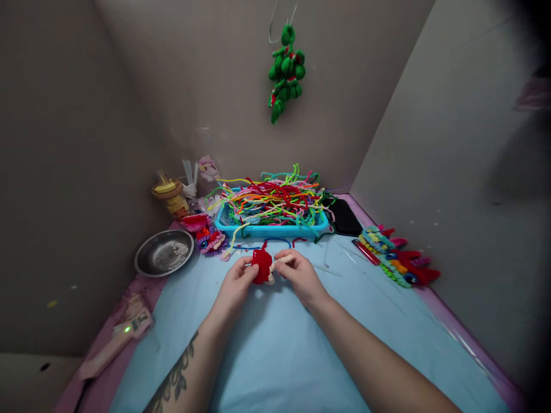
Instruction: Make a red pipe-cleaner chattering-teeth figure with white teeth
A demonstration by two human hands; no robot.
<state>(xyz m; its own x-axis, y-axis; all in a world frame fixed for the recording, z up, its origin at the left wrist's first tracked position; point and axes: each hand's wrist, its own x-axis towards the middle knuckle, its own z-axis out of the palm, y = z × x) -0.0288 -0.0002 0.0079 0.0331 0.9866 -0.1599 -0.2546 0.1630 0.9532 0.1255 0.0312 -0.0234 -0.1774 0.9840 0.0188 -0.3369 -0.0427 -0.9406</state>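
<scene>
My left hand [241, 278] is closed on a flat red fuzzy piece [262, 265], its thumb lying across the front. A short red strand sticks up from the top of that piece. Along its right edge runs a cream pipe cleaner [272, 274], bent in small bumps. The thumb and fingers of my right hand [298, 272] pinch the other end of this cream strand. Both hands are close together over the light blue cloth [275, 355]. How the cream strand joins the red piece is too small to tell.
A blue tray [275, 231] heaped with colourful pipe cleaners stands at the back. Left are a metal bowl [150, 255] with small white bits and a pink glue gun [116, 344]. A black phone [346, 218] and colourful fuzzy figures [396, 258] lie right.
</scene>
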